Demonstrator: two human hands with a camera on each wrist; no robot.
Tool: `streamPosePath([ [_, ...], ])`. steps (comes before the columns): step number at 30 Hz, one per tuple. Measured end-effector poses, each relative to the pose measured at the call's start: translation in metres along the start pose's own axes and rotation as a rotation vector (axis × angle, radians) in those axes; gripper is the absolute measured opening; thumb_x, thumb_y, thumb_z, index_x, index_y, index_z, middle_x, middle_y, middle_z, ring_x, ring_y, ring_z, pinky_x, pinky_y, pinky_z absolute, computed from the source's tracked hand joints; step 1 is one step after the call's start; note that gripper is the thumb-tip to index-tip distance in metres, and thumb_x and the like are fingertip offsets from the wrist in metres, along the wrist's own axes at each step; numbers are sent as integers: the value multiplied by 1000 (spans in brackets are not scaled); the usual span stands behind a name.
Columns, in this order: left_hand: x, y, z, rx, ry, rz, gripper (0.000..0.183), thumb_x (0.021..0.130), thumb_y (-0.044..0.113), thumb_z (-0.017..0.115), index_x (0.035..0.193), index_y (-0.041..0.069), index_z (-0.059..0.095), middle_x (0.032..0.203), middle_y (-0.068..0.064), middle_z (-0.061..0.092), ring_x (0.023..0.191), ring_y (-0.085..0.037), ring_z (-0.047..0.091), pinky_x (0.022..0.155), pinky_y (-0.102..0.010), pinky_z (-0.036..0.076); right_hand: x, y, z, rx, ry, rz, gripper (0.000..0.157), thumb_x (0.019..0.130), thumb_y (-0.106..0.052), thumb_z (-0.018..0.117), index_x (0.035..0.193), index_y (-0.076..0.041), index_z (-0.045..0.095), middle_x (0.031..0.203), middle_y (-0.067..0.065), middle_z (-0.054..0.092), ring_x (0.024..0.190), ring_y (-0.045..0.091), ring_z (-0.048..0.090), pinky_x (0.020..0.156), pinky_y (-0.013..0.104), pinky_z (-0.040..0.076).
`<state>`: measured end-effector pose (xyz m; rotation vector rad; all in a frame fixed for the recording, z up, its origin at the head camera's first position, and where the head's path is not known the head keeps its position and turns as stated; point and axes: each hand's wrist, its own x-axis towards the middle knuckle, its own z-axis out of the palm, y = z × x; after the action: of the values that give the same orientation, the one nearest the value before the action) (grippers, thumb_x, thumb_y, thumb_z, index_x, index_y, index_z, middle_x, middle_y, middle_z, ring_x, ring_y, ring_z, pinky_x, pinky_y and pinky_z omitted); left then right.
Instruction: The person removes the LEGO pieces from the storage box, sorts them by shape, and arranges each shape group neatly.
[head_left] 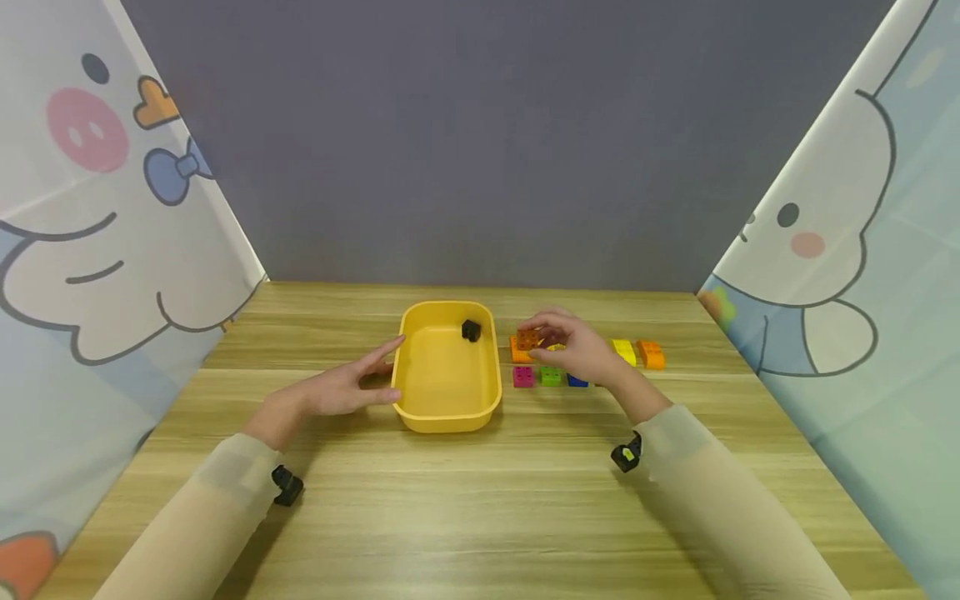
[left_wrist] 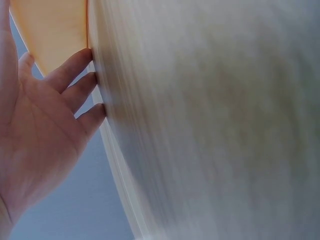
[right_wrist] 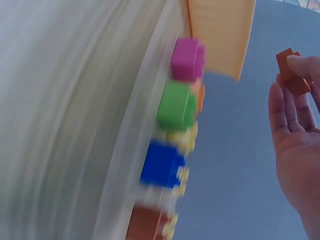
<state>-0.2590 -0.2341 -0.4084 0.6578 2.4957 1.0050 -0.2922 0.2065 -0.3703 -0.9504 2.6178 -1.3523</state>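
Observation:
My right hand (head_left: 581, 348) pinches a brownish-orange toy brick (head_left: 528, 339) between thumb and fingers, raised over the other bricks. In the right wrist view this brick (right_wrist: 287, 75) is clear of the table. My left hand (head_left: 333, 390) has its fingers spread and touches the left side of a yellow bin (head_left: 447, 423). A small black piece (head_left: 471, 331) lies in the bin's far right corner. Below the right hand are an orange brick (head_left: 518, 353), a pink brick (head_left: 522, 377), a green brick (head_left: 551, 377) and a partly hidden blue brick (head_left: 577, 381).
Right of my right hand sit a yellow brick (head_left: 624, 351) and an orange brick (head_left: 651, 355). A brown brick (right_wrist: 144, 224) shows past the blue one in the right wrist view. A grey panel (head_left: 480, 150) stands behind the wooden table (head_left: 465, 517), with printed cloths at both sides.

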Motion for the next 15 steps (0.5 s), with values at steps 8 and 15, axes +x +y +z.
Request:
streamPosePath([
  [8,-1,-2,1,-10,-2,-17,100,106,53,71,178,38,3,175,-26,38,164,-51,31,129,-80,17,-47,25,-40,0,83,151,37,104,-11,78,140,-8,68,143,15,64,119,26,68,96,22,58],
  [15,0,-2,0,-5,0,-15,100,106,54,70,178,38,4,174,-25,39,164,-50,33,129,-79,18,-81,46,-67,-77,161,151,34,102,-6,78,135,-2,71,133,20,69,107,8,71,86,18,60],
])
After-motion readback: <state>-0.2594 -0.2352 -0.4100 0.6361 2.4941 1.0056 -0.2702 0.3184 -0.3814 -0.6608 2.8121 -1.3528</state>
